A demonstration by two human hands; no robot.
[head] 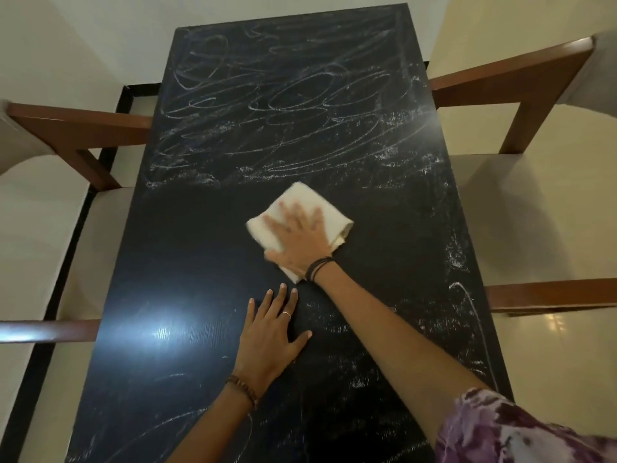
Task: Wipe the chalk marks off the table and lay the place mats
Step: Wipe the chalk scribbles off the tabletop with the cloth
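Chalk [283,105] covers my desk's [187,262] far half; right hand [300,238] flat on cloth [300,202], left hand [270,339] flat, mats unseen.

Lighting was dim and warm. An overhead source left a bright glare patch on the glossy black counter [207,269] at near left. The right hand [298,237] and cloth [300,200] showed motion blur. Wide-angle distortion bowed the chair rails [510,70] at the edges.
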